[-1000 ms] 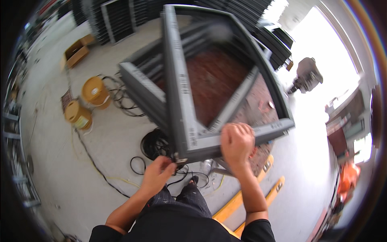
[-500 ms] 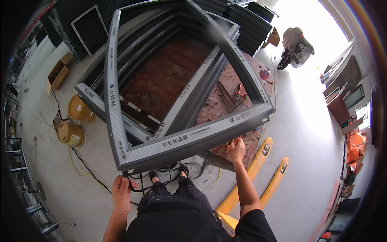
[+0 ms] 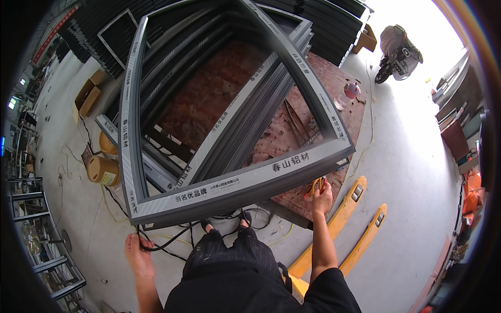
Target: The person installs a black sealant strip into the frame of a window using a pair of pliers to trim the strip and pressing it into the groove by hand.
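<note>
A dark grey window frame point(image 3: 240, 187) with printed protective film lies askew on top of a stack of similar frames point(image 3: 237, 117). At its lower left corner, my left hand point(image 3: 140, 258) is closed on a thin black rubber strip point(image 3: 175, 239), which loops away under the frame's near edge. My right hand point(image 3: 322, 198), below the frame's near right corner, grips scissors point(image 3: 317, 184) with orange-yellow handles. Their blades cannot be made out.
The stack rests on a reddish, stained worktable point(image 3: 339, 78) with a clear pink-topped bottle point(image 3: 348, 95). Yellow pallet-jack forks point(image 3: 334, 224) stick out at right. Brown buckets point(image 3: 103, 170) and an open carton point(image 3: 90, 94) stand left. Black cords point(image 3: 261, 219) lie around my feet.
My left hand has moved left with the strip, and my right hand slightly right with the scissors. The top frame sits further left in view. A red-handled tool on the table no longer shows.
</note>
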`<control>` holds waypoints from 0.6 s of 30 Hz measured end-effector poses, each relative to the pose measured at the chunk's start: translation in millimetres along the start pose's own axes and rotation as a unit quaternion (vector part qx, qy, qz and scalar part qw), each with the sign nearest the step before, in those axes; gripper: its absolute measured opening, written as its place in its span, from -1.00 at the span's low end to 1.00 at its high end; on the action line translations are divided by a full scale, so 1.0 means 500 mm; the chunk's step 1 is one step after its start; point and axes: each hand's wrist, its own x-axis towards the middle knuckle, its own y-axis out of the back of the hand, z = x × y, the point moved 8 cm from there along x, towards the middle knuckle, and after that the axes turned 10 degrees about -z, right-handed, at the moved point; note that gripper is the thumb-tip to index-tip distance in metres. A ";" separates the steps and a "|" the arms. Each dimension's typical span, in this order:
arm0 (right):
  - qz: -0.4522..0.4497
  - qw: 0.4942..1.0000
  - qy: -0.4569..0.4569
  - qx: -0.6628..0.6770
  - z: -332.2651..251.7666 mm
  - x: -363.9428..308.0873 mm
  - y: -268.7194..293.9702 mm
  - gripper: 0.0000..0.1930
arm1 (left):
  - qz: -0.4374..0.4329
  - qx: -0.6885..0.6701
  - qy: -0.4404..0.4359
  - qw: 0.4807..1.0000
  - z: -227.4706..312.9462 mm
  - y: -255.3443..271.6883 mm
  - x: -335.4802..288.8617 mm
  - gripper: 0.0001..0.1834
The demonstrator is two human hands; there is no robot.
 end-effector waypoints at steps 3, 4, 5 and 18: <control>0.033 0.998 0.022 0.054 -0.008 0.004 0.024 -0.49 | -0.006 0.015 0.019 1.000 -0.005 -0.004 -0.003 -0.83; 0.046 0.995 0.048 0.076 -0.024 0.005 0.029 -0.51 | -0.005 0.015 0.022 1.000 -0.009 -0.005 -0.004 -0.83; 0.037 0.994 0.043 0.094 -0.035 0.008 0.025 -0.53 | -0.006 0.016 0.025 1.000 -0.012 -0.007 -0.004 -0.84; -0.025 0.974 -0.186 -0.130 -0.009 0.086 -0.046 -0.78 | 0.010 -0.003 0.007 1.000 -0.030 0.006 0.001 -0.80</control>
